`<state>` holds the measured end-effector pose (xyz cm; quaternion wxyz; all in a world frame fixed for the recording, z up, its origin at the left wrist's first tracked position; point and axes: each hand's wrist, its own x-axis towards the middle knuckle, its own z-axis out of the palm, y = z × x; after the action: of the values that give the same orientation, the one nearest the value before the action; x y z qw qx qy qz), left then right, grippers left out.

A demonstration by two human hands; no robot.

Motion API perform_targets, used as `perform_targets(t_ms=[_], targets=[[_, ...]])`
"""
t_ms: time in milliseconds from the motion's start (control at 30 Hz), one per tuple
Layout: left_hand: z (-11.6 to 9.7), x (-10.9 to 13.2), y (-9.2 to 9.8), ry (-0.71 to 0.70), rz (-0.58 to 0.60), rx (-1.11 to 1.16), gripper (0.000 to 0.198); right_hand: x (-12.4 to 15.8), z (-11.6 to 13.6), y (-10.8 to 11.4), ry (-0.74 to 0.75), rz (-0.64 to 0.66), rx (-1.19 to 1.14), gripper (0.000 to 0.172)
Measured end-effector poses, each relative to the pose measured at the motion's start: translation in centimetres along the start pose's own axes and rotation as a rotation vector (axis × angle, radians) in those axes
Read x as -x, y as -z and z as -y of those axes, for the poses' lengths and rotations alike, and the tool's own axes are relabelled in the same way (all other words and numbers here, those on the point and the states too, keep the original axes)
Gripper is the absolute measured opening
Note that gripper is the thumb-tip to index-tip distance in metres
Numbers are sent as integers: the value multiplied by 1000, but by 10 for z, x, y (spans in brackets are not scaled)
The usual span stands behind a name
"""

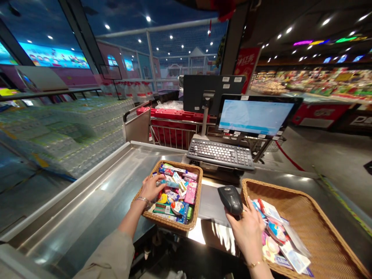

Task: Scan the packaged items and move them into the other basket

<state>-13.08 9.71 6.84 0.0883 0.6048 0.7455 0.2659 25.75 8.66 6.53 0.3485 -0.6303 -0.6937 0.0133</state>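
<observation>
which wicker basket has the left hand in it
The packed basket by the keyboard, left hand on its boxes; the other, half bare, sits by the right hand holding a barcode scanner.

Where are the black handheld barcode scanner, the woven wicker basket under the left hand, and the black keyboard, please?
Black handheld barcode scanner (pixel 230 200): head view, on its body.
Woven wicker basket (pixel 180 166): head view, on its far rim.
Black keyboard (pixel 221 153): head view, on its keys.
</observation>
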Motion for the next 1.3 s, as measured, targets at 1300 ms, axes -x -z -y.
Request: perform_targets(t_ms=[1300], targets=[[-57, 1, -35, -273, -328, -192, 21, -7, 1, 10, -39, -6, 5, 32]])
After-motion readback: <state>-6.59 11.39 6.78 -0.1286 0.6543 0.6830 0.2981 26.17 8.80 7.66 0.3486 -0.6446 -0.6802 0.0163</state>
